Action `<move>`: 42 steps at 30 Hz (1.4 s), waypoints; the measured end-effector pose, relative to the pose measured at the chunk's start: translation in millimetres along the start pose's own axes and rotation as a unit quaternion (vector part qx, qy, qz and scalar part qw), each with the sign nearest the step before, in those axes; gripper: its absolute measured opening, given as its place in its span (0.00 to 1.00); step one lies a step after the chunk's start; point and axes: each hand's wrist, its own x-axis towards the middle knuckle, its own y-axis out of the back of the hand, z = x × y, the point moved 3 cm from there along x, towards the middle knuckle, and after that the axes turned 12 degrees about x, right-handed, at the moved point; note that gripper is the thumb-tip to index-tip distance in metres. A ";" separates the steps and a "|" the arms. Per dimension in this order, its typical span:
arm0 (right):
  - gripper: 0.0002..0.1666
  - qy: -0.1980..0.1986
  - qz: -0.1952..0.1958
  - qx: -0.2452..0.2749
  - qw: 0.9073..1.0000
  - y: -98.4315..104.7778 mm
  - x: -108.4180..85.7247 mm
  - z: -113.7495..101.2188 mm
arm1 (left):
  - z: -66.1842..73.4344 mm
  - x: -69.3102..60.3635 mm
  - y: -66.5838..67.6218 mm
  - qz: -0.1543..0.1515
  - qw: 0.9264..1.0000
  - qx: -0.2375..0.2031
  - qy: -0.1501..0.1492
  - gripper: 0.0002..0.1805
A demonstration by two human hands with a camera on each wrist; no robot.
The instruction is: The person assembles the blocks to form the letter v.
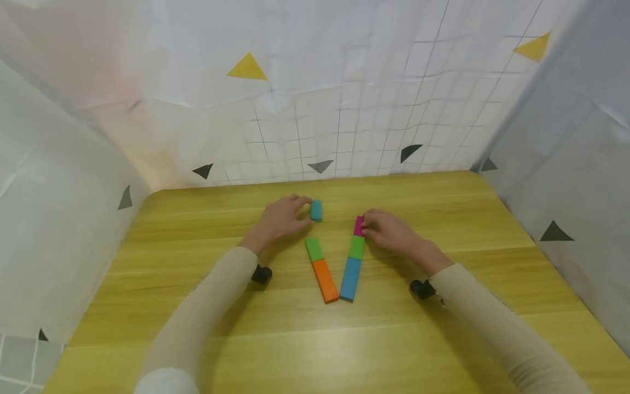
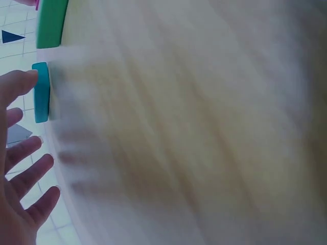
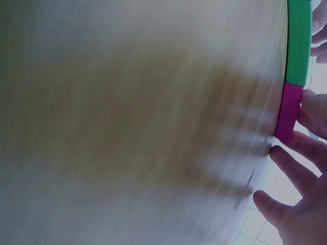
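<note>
In the head view, the left hand point(image 1: 283, 219) is beside a teal block point(image 1: 316, 210), its thumb and fingers spread around the block's near side. The left wrist view shows the thumb by this teal block point(image 2: 41, 93) and the other fingers extended. To the right, the right hand point(image 1: 391, 232) holds a magenta block point(image 1: 359, 225) between thumb and index finger. That magenta block point(image 3: 289, 111) meets the end of a green block point(image 1: 356, 248), which adjoins a blue block point(image 1: 350, 279). A second green block point(image 1: 314, 249) joins an orange block point(image 1: 325, 280) in a slanted row.
The two rows form a V, nearly meeting at their near ends. They lie on a wooden table point(image 1: 295, 350). White sheeting point(image 1: 315, 126) with grid lines and dark and yellow triangles stands behind; more sheeting flanks both sides. Both wrists carry black devices.
</note>
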 end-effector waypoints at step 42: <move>0.03 -0.019 -0.009 0.000 1.000 0.1 1.9 -0.3 | 6.8 19.6 0.6 -0.005 0.997 -0.016 -0.069 0.21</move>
